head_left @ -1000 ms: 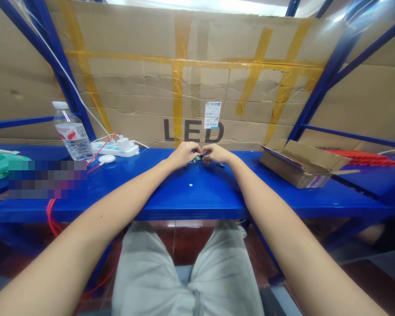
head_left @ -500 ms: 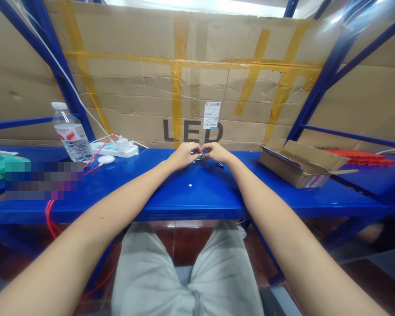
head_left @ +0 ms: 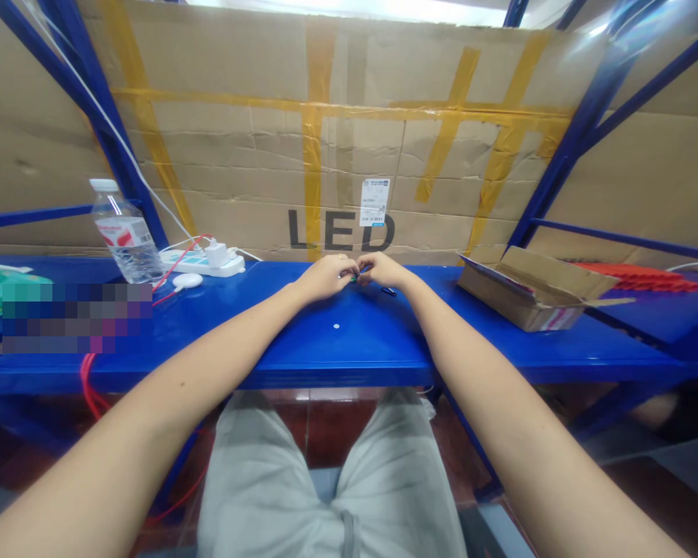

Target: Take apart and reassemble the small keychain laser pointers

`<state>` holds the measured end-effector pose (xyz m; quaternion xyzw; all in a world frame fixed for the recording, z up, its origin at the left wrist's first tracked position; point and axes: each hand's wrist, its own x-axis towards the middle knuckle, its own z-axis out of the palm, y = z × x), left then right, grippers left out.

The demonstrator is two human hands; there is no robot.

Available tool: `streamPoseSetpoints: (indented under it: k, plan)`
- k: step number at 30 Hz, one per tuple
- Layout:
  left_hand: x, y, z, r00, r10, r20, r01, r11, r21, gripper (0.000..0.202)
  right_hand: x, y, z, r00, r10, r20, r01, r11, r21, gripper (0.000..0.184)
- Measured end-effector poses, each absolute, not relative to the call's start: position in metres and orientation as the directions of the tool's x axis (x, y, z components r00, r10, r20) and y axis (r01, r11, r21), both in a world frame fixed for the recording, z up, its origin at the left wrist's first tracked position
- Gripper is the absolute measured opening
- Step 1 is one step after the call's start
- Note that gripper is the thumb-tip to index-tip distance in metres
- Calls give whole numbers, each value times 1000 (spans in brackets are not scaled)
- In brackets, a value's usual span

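Note:
Both my hands meet at the far middle of the blue table (head_left: 349,349). My left hand (head_left: 324,277) and my right hand (head_left: 384,270) are closed, fingertips pinched together on a small green and metal part (head_left: 353,275) held between them just above the tabletop. The part is mostly hidden by my fingers. A small dark piece (head_left: 388,291) lies on the table just right of my right hand. A tiny white dot (head_left: 336,326) sits on the table nearer to me.
A water bottle (head_left: 125,232), a white power strip (head_left: 206,260) with a charger and red cable, and a white puck (head_left: 188,280) stand at the left. An open cardboard box (head_left: 529,291) lies at the right. Taped cardboard marked LED (head_left: 337,229) backs the table.
My hands have stayed together at the same spot, with only small finger movements on the part. Nothing else has moved.

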<state>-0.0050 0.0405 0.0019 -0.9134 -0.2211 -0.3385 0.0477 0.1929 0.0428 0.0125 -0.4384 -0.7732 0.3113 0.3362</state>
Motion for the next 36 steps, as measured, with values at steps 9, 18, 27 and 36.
streamPoseSetpoints:
  k: [9, 18, 27, 36]
  plan:
    - [-9, 42, 3, 634, 545, 548, 599, -795, 98, 24, 193, 36, 17, -361, 912, 198, 585, 386, -713, 25]
    - [-14, 45, -5, 735, 605, 306, 666, -731, -152, 32, 194, 36, 16, -385, 914, 127, 620, 358, -698, 25]
    - [-13, 44, -4, 693, 663, 283, 713, -687, -139, 36, 195, 41, 12, -396, 912, 111, 609, 351, -711, 26]
    - [-17, 45, 8, 635, 734, 239, 758, -652, -12, 16, 195, 41, 13, -412, 906, 101, 619, 360, -698, 25]
